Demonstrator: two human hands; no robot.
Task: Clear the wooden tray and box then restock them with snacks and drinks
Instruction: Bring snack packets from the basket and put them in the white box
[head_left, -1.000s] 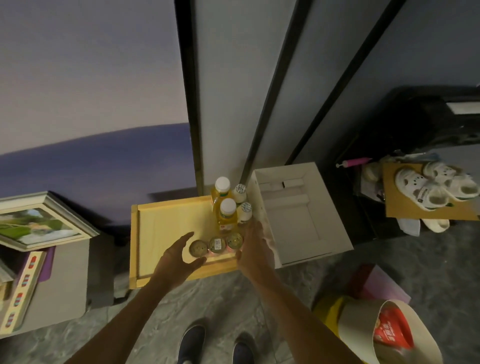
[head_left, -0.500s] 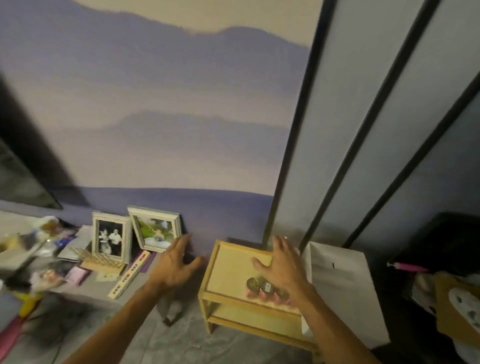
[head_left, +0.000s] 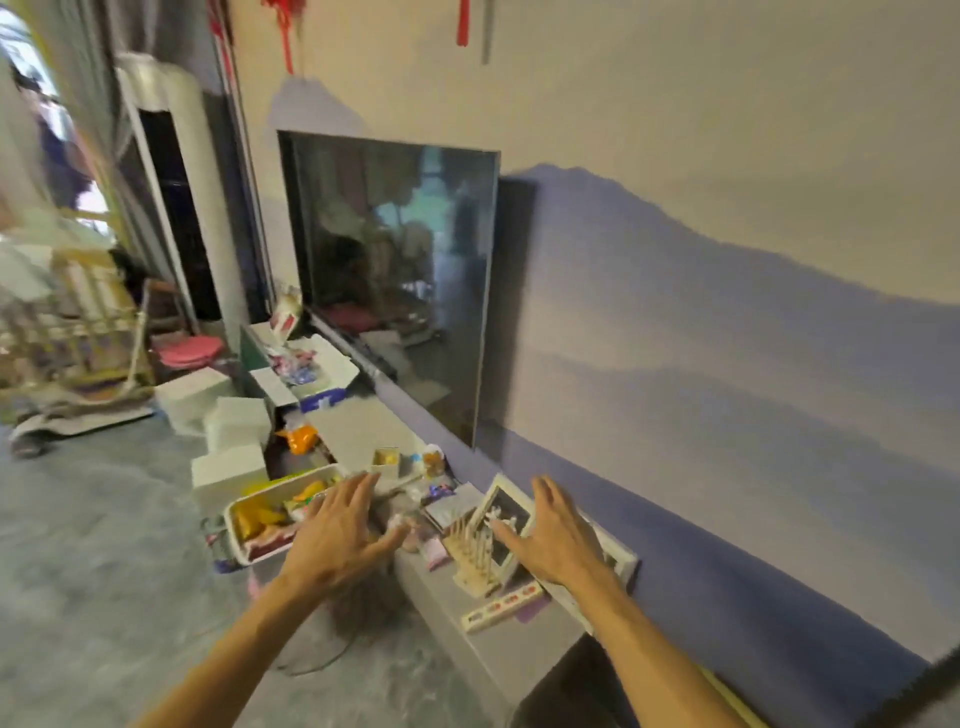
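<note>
Both my hands are stretched out ahead of me with the fingers (head_left: 358, 488) spread wide and straight, and neither has hold of anything. My right hand (head_left: 560, 540) hovers just in front of the picture frame (head_left: 501, 506) that leans on the low grey desk (head_left: 467, 616). My left hand (head_left: 337, 535) hangs to the left of the frame, its tips reaching the near end of the white tub (head_left: 235, 535) of snack packets (head_left: 254, 519). I reckon the tub sits open at the desk's edge as the supply for restocking, which is why my fingers are splayed, ready to close on packets. A small wooden rack (head_left: 475, 558) stands just in front of the frame, between my hands, so I'd want to keep clear of it. The wooden tray and the box are not in view
</note>
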